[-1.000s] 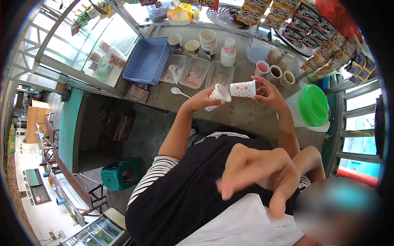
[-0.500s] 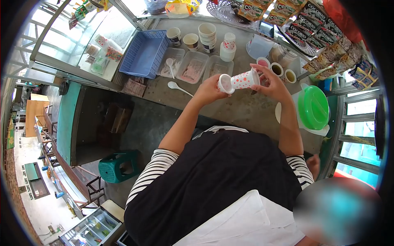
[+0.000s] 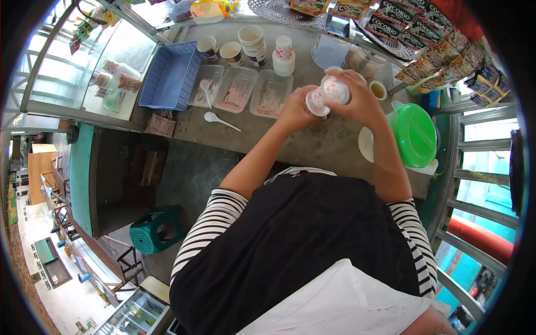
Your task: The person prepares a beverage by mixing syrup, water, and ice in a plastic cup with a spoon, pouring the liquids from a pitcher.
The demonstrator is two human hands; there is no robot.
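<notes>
Over the counter, my left hand is closed around a white paper cup with red dots. My right hand grips a second dotted paper cup, tilted with its base toward the first. The two cups overlap in this view, and my right fingers partly cover the upper one. Just left of my left hand sits a clear plastic tub with pinkish residue. A small cup of yellowish liquid stands beyond my right wrist.
Two more tubs, a blue basket and paper cup stacks line the counter's left. A white spoon lies near the front edge. At right is a green-lidded container; Cocorio sachets hang behind.
The dotted cup in my right hand has swung from sideways to overlapping the cup in my left hand. The view has shifted, so the counter items appear further left.
</notes>
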